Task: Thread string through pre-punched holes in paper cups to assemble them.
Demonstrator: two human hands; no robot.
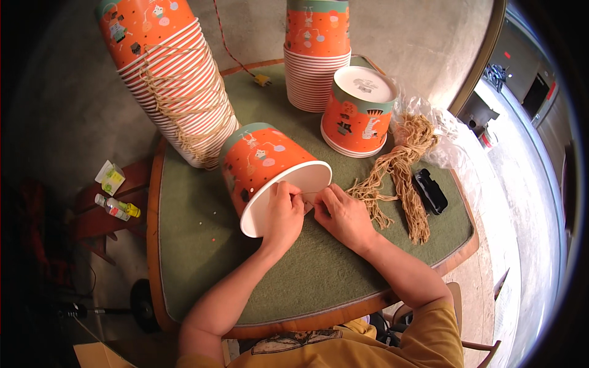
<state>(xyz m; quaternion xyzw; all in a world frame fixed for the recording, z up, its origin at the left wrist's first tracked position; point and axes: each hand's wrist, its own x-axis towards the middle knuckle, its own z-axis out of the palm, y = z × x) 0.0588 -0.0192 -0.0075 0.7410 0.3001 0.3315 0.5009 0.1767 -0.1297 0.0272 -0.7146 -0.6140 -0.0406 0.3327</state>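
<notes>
Fine handwork holds the attention at a green-covered counter [325,276] as a seated worker leans over an orange paper bucket [267,154], which lies on its side near the centre, its white mouth turned toward five o'clock. From where I stand, with twelve o'clock at the counter's far edge, the left hand [283,214] is in front of that mouth, thumb and fingers together, and the right hand [345,216] is just beyond the rim at its four o'clock, fingers likewise clamped; both appear to pinch a thin strand [311,193] drawn between them. Whether it passes through the bucket's wall, I cannot tell. At three o'clock lie a hank of tan twine [410,168] and, just beside it, a black case [431,191]. A leaning stack of buckets [173,92] strung with similar twine rises at ten o'clock, a second stack [317,67] stands at twelve, and upturned buckets [359,122] sit at one. The step in hand looks like fitting or tying cord at the rim; the next move, I judge, calls for a firm pinch and even tension, without bending the paper edge.
</notes>
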